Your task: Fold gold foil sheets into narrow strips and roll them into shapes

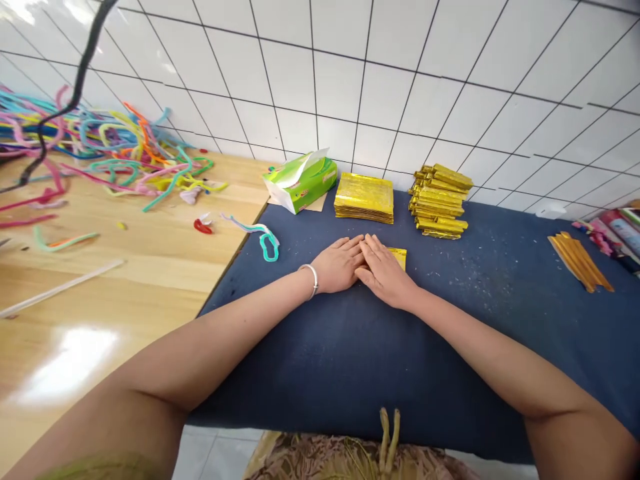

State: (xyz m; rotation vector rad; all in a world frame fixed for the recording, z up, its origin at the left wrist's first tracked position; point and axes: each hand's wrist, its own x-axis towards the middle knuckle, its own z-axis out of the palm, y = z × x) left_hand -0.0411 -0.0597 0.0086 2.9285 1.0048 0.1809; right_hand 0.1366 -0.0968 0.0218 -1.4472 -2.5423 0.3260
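Both my hands lie flat, fingers stretched out and fingertips meeting, on a sheet of gold foil paper [399, 256] on the dark blue cloth. My left hand [340, 263], with a silver bangle at the wrist, is at the left of the sheet. Over the sheet's middle rests my right hand [384, 272]. Most of the sheet is hidden under the hands; one gold corner shows at the right. Behind them sit a stack of flat gold foil sheets [364, 195] and a pile of rolled gold foil tubes [440, 200].
A green tissue pack [305, 179] stands by the tiled wall. Colourful pipe cleaners [120, 160] spread over the wooden table [150, 280] at left, and a teal loop [269, 247] lies on the blue cloth [320, 373]. Folded gold-brown strips [580, 261] are at far right.
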